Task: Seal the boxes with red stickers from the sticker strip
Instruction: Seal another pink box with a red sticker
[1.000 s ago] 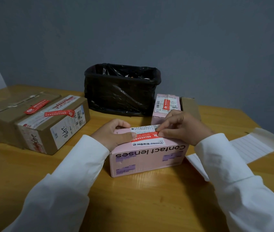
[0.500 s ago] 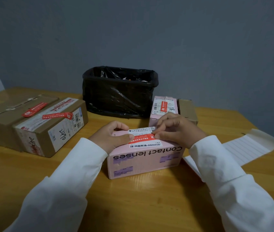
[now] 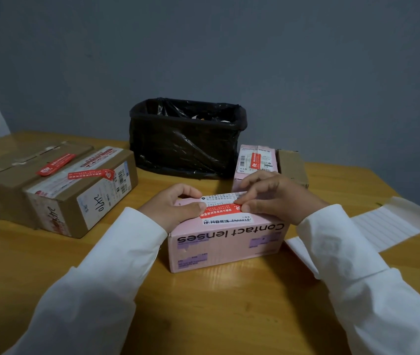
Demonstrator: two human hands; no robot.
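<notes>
Pink box (image 3: 225,242), left hand (image 3: 175,208) steadying, right hand (image 3: 275,198) pressing red sticker (image 3: 220,210)

At the centre of the frame a pink box (image 3: 225,239) sits on the wooden surface (image 3: 203,303). The left hand (image 3: 175,210) grips its left end, thumb on the red sticker (image 3: 220,210); the right hand (image 3: 278,197) presses the sticker's right end. Brown boxes (image 3: 57,185) lie at left, a black bin (image 3: 187,137) behind, and a white sticker strip (image 3: 388,224) at right.
</notes>
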